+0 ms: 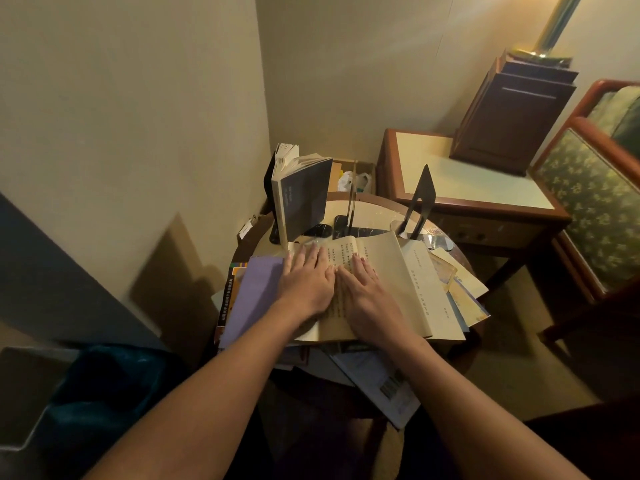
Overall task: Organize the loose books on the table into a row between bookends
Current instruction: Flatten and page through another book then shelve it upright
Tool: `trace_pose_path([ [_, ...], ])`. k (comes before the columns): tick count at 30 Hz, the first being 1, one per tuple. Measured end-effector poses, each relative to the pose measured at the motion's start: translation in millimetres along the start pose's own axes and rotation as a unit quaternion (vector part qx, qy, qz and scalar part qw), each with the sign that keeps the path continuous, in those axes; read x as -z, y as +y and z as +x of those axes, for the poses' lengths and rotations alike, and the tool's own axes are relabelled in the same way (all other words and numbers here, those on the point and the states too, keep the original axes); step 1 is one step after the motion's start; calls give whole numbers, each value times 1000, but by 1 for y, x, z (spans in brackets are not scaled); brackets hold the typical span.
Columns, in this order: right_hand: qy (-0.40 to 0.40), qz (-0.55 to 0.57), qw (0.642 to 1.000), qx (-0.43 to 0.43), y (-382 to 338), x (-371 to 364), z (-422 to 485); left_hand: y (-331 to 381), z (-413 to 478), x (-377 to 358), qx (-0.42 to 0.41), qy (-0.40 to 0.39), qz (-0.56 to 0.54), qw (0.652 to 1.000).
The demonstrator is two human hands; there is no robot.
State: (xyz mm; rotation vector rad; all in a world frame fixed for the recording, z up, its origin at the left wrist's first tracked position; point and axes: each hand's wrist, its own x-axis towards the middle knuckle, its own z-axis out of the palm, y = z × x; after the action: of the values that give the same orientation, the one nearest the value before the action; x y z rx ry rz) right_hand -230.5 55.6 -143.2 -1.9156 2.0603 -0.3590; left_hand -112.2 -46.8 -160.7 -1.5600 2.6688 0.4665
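Observation:
A small round table carries a heap of loose books. On top lies an open cream book with printed text. My left hand and my right hand rest flat on its pages, side by side, fingers spread. A purple-covered book lies just left of my left hand. At the back left a dark blue book stands upright against a black bookend, with another book behind it. A second black bookend stands at the back right, and a thin upright divider stands between them.
More books and leaflets hang over the table's near edge. A wooden side table with a dark box stands at the right, next to a patterned armchair. A cardboard box sits behind the round table. Walls close in at the left.

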Motion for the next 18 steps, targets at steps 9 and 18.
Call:
trace_pose_path([
  [9, 11, 21, 999, -21, -6, -1, 1, -21, -69, -27, -29, 45, 13, 999],
  [18, 47, -23, 981, -189, 31, 24, -13, -20, -68, -20, -28, 14, -7, 999],
])
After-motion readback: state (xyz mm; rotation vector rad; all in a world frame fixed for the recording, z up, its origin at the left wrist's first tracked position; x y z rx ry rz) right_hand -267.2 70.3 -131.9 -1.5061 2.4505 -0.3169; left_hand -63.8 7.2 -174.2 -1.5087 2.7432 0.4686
